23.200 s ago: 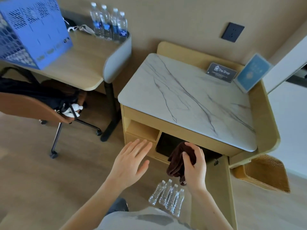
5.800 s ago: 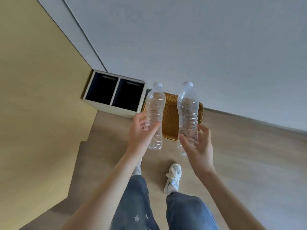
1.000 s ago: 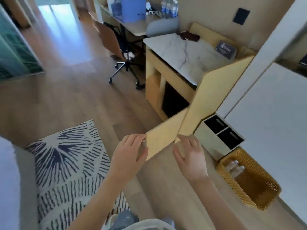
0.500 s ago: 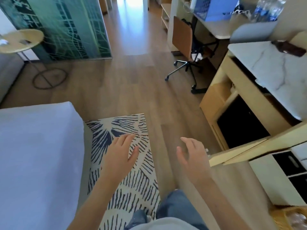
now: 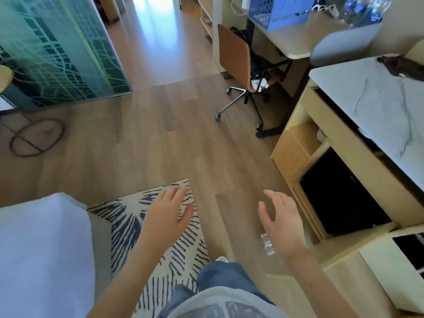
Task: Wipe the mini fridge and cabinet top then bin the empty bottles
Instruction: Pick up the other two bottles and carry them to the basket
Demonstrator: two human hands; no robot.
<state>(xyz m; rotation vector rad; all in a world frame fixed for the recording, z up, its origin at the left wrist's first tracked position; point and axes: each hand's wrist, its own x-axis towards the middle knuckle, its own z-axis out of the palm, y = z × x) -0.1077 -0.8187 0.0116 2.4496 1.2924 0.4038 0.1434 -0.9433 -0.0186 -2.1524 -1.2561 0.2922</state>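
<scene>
A: Which step is this, would you say?

B: The binning, by my reading. The brown cloth [image 5: 400,66] lies put down on the marble cabinet top [image 5: 376,104], and the black mini fridge [image 5: 339,198] sits in its bay beneath, so the wiping looks finished.

A: And the hands?

B: Both empty. The left hand [image 5: 166,216] hangs over the patterned rug [image 5: 128,221], fingers spread and loose. The right hand [image 5: 281,222] is released too, fingers slightly curled, palm turned inward over the wooden floor [image 5: 160,138].

A: Where are the bottles?

B: One clear plastic bottle [image 5: 267,244] lies on the floor just behind the right hand, partly hidden by the wrist, near the open cabinet door. I can't tell whether more lie behind it. The labelled bottles [image 5: 364,8] standing on the desk [image 5: 296,40] beside the blue crate [image 5: 278,10] are blurred; whether they are full I can't say.

A: The bin?

B: Not clearly in view. Only a white two-slot box [image 5: 399,269] shows at the lower right.

A: So next?

B: I'd judge the right hand needs to drop and turn toward that floor bottle and close round its body; it is light and crushable, so a gentle grip.
</scene>
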